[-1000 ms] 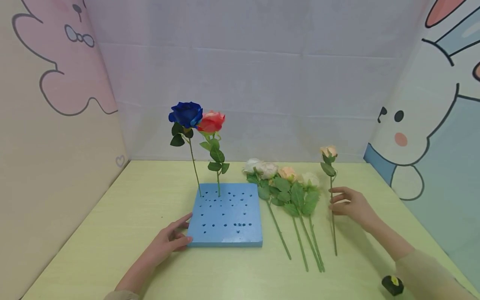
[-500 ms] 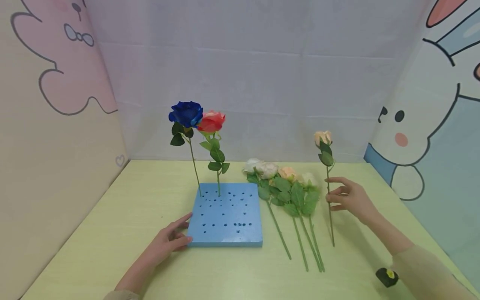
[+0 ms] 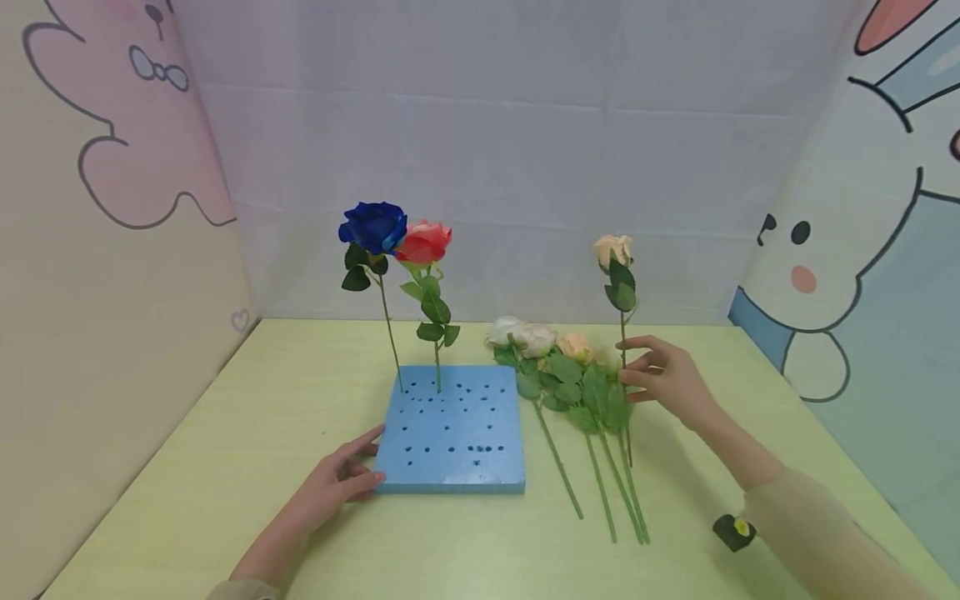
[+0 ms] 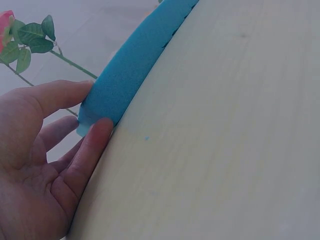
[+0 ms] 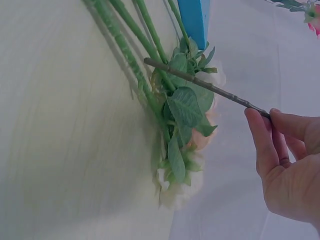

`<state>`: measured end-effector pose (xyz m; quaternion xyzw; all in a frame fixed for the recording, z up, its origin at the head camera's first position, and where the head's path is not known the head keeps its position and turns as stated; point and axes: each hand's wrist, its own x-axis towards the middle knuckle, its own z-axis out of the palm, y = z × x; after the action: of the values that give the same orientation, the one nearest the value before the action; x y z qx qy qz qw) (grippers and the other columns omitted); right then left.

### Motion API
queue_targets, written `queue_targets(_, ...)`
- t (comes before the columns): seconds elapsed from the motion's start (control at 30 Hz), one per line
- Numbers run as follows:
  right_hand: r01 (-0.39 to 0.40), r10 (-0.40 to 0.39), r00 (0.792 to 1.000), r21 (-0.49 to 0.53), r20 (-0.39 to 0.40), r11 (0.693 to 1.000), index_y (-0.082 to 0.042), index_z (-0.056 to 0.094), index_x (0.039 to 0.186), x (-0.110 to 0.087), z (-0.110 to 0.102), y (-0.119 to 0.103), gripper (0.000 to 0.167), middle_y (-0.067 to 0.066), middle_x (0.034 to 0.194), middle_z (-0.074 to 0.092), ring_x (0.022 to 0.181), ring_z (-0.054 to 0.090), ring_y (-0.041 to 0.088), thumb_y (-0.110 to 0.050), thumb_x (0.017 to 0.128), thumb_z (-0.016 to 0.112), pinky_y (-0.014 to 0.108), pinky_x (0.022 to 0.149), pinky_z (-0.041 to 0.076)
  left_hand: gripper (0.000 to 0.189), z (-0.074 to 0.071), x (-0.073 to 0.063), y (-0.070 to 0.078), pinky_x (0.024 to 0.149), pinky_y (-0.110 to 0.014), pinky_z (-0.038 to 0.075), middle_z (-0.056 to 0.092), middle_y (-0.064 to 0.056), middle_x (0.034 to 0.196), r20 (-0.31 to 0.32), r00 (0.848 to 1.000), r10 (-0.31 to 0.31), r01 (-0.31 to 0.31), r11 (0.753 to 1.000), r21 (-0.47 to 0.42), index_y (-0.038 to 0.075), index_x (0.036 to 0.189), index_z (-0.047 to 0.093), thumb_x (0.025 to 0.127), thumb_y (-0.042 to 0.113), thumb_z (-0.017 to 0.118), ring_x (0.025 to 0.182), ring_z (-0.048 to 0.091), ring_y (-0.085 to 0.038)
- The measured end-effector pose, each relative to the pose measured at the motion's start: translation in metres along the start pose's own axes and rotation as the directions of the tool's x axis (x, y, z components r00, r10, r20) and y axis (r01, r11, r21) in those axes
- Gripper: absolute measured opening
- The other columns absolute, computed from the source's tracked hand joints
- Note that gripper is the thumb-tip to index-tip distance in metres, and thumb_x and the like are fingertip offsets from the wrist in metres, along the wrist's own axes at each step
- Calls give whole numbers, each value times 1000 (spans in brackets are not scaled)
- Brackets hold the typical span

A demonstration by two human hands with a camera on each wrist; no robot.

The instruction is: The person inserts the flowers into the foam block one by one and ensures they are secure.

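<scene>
Since the earlier frames, the peach rose (image 3: 621, 282) has been raised and carried leftward, to near the right end of the lying flowers (image 3: 570, 387). Its stem is pinched between thumb and fingertips by the right hand (image 3: 666, 379). The blue block (image 3: 467, 423) is touched at its left edge by the left hand's (image 3: 337, 482) loosely spread fingers. The rose is nearly upright, dark leaves beneath its pale bloom

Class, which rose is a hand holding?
The pale peach rose, its stem pinched by the right hand; the blue rose and coral rose stand in the blue block; the others lie on the table.
</scene>
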<state>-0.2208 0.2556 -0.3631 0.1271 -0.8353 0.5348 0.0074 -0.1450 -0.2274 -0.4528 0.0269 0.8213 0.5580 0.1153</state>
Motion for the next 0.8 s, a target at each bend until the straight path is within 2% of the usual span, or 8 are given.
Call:
queue_targets(0.17,15,-15,1000,19,6,1000,1,50,138,9,14,-7,48,6,89,68,81,71,5,-7,93,66,42,72,63,71,0,-1,2,84,-29,60,45,-21,146,1,1000,-6,6,1000,-8,20,154,37,91,20,70,94,58,-16)
queue_targets(0.33,29,-30,999,47,21,999,-1,53,135,18,28,-14,44,11,91,68,81,71,4,-6,93,66,46,73,63,71,0,-2,3,84,-30,60,45,-21,146,9,1000,-5,5,1000,-19,19,154,36,91,20,70,93,58,-15)
queue_targets(0.7,92,-95,995,96,23,991,-4,57,133,42,67,-37,42,15,93,68,81,72,12,-6,93,66,44,72,63,71,-1,-2,2,84,-29,60,44,-23,146,16,1000,12,-12,1000,-14,18,154,36,91,20,69,94,59,-15)
queue_targets(0.8,118,-123,992,127,30,985,-3,57,133,48,77,-44,41,21,95,67,81,72,11,-4,93,65,42,73,63,71,-1,-3,3,84,-28,60,45,-22,146,15,1000,11,-11,1000,-13,19,154,36,91,20,69,95,58,-16)
